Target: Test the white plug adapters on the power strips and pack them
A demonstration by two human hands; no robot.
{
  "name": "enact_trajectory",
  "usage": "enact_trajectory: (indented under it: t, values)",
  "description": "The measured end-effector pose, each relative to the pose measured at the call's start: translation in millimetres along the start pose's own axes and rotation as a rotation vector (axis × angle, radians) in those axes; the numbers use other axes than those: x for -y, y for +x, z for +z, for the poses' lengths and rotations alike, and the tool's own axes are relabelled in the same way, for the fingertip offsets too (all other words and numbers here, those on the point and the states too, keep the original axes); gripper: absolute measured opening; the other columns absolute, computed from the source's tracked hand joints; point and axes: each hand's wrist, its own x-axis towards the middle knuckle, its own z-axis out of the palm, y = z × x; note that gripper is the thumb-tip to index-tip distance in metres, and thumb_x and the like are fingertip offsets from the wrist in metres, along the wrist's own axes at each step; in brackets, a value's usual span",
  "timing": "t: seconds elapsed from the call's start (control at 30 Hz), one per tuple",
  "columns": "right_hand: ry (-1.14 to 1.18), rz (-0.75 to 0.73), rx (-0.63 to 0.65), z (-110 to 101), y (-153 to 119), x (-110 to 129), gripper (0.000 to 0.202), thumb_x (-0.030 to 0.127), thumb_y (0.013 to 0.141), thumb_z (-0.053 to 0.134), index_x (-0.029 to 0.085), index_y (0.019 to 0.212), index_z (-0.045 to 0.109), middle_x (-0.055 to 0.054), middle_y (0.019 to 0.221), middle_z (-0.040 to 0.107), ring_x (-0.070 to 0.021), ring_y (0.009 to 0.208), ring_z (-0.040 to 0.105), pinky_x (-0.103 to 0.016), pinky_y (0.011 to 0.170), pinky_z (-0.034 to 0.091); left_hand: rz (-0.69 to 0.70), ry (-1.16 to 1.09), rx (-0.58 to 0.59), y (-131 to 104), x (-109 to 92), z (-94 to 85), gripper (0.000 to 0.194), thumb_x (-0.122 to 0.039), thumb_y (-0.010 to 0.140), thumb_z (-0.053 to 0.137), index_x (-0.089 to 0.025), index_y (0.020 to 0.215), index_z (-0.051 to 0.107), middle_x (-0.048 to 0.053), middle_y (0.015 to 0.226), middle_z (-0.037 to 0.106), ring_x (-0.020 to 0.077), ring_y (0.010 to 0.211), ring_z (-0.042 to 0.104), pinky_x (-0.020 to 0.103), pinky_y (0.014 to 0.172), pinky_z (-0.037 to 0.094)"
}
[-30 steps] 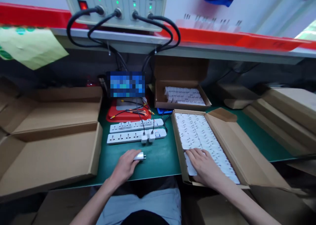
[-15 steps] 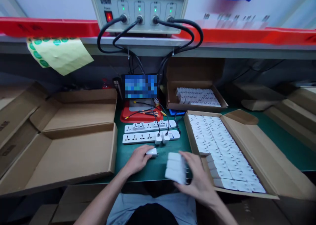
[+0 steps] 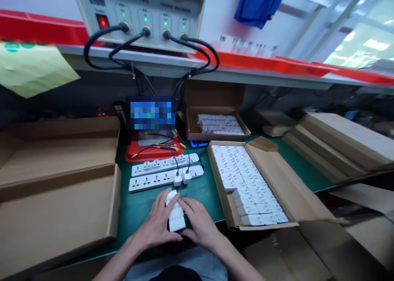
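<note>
A short row of white plug adapters point(image 3: 175, 212) lies on the green mat point(image 3: 203, 192) near the front edge. My left hand point(image 3: 156, 222) presses against its left side and my right hand point(image 3: 199, 221) against its right side, so both hands hold the row between them. Just behind the hands lie two white power strips point(image 3: 164, 174), with two white plugs and thin black leads stuck in the nearer one. To the right, an open cardboard box point(image 3: 285, 182) holds several rows of the same white adapters point(image 3: 246, 182).
A large open cardboard box point(image 3: 58, 190) lies at the left. A smaller box of white parts point(image 3: 217, 123) stands at the back, beside a red tray point(image 3: 144, 151). A tester with green lights point(image 3: 138, 16) sits on the shelf, black cables hanging down. Flat cartons point(image 3: 338, 143) are stacked at right.
My right hand lifted a row of white adapters out of the right box and brought it left onto the mat. My left hand closed in on the row from the other side.
</note>
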Motion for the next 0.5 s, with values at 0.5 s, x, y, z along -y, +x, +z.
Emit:
enact_trajectory:
  t: [0.5]
  values:
    - [-0.7, 0.383, 0.254, -162.2, 23.7, -143.1, 0.133, 0.051, 0.06, 0.1, 0.023, 0.177, 0.043, -0.027, 0.174, 0.049, -0.0503, 0.16, 0.045, -0.072, 0.131, 0.032, 0.071, 0.188, -0.164, 0.0, 0.0, 11.3, 0.117, -0.032, 0.075, 0.087, -0.035, 0.181, 0.035, 0.023, 0.182, 0.036, 0.0531, 0.155, 0.053, 0.071, 0.121, 0.053]
